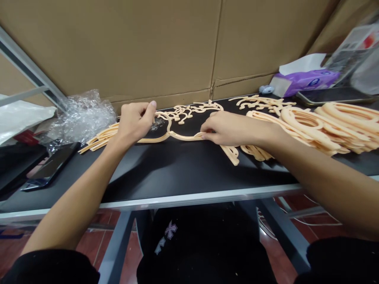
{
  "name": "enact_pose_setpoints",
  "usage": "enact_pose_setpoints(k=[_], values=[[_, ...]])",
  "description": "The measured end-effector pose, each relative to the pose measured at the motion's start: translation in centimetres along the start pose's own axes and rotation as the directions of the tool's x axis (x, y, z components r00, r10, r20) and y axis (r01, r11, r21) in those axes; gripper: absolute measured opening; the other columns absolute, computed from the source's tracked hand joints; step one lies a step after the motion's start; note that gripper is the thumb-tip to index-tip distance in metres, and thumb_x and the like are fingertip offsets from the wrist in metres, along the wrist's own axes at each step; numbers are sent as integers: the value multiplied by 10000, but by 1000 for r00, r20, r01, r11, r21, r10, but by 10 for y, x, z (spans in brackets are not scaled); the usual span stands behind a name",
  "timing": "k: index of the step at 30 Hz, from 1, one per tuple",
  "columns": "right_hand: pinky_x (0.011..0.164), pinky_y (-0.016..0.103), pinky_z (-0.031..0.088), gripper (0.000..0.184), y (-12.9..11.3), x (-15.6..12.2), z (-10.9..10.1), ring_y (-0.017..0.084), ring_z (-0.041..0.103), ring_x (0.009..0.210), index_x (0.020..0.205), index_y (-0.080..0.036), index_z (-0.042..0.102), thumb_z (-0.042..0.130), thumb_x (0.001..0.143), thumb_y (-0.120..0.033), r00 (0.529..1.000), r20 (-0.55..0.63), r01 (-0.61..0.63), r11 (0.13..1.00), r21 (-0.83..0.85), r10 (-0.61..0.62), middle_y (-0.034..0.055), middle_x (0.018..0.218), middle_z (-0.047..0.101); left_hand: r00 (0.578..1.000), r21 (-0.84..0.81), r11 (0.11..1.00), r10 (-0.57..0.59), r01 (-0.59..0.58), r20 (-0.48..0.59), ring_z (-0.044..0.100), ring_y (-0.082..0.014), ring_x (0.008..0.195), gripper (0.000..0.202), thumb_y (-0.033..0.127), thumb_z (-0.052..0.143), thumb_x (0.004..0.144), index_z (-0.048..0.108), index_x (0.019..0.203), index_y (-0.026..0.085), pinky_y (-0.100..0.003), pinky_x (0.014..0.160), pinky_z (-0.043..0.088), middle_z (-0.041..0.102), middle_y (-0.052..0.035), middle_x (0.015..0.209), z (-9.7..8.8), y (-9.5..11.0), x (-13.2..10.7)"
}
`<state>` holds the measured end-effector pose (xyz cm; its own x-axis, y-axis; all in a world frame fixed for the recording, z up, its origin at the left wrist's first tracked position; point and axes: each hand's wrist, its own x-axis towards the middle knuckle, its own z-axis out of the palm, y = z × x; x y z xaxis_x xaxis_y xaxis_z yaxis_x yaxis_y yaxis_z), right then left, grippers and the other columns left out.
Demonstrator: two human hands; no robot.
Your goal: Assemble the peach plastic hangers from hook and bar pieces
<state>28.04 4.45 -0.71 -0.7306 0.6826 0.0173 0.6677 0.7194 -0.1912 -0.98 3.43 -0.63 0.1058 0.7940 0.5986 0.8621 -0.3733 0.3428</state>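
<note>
A curved, cream-coloured moulded strip [186, 137] spans the space between my two hands, just over the black tabletop [177, 173]. My left hand [137, 120] is closed at its left part, thumb pointing up; the fingers are mostly turned away from view. At the other end, the fingertips of my right hand [222, 128] pinch the strip. An upright curved part of it rises between the hands. Behind lies a tangle of thin, curly cream pieces [183, 112]. Beneath and beside my right wrist are further cream pieces [231, 154].
Stacks of cream looped pieces [331, 126] lie at right, straighter strips [99, 138] at left. Crumpled clear plastic [85, 118], a dark phone-like device [50, 167], a purple tissue pack [308, 81] and a dark tablet-like device [334, 96] surround them. Cardboard [148, 47] walls the back.
</note>
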Motion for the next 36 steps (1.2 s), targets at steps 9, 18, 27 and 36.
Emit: enact_pose_setpoints(k=[9,18,27,36], values=[[678,350,335,225,-2,-1,-1,143,475,630,667,-191,611,581,889,-176,1000,3,-9,999,46,9,24,676,621,998,51,999,-8,11,-57,572,-169,587,472,401,497,1024,595,594,231,-317,600,388,658,-17,592,1,1,0],[658,354,293,256,-2,1,0,125,433,607,636,-186,541,624,868,-117,999,21,-26,996,81,25,9,645,579,997,74,996,-55,59,-51,639,-175,624,507,446,441,1017,613,602,212,-311,687,462,661,-19,579,3,1,-1],[685,343,312,235,-1,2,2,146,471,655,672,-188,569,585,903,-148,999,-21,33,999,-30,-34,30,701,620,996,28,997,-73,75,-52,624,-174,595,477,440,462,1006,632,623,213,-313,670,458,634,-13,558,3,0,0],[675,343,301,284,-11,-3,-11,165,485,671,740,-163,699,517,958,-152,987,-151,-87,978,-188,59,70,758,657,979,-50,987,-158,153,-130,526,-133,552,489,478,496,1046,686,690,201,-317,685,444,542,38,497,-6,-2,5]])
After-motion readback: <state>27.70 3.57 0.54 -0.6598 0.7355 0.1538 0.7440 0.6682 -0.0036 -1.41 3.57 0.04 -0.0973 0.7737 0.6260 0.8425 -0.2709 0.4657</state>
